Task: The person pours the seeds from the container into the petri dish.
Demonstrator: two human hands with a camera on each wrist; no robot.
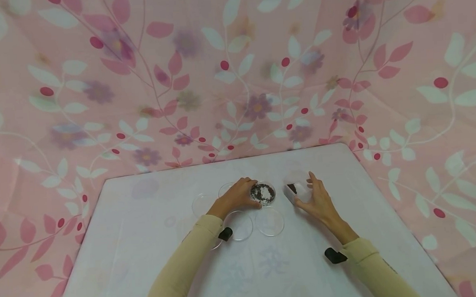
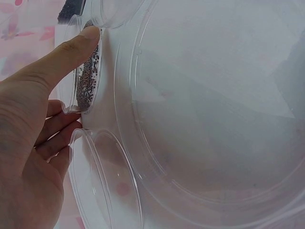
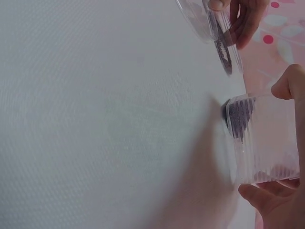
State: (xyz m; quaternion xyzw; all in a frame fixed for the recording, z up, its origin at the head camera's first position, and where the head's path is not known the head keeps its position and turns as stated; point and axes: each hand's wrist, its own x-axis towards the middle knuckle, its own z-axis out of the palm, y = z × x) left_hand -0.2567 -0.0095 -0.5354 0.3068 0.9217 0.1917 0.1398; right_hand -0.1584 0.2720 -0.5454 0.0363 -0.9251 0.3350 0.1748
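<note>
My left hand [image 1: 236, 195] grips the edge of a round petri dish [image 1: 263, 194] holding dark granules with a patch of white bits on top. In the left wrist view the thumb lies along the rim of this dish [image 2: 88, 78], its other fingers at the far side. To the right, my right hand [image 1: 320, 202] holds a clear plastic box [image 1: 303, 191] between thumb and fingers. Dark material [image 3: 239, 114] is gathered at one end of the tilted box in the right wrist view. The box is beside the filled dish, with a gap between them.
Several transparent petri dishes lie around the left hand, including one dish [image 1: 269, 221] just in front of the filled one and another dish [image 1: 239, 225] left of it. They rest on a white-covered table [image 1: 309, 270]. Behind it hangs a pink floral cloth [image 1: 202, 92].
</note>
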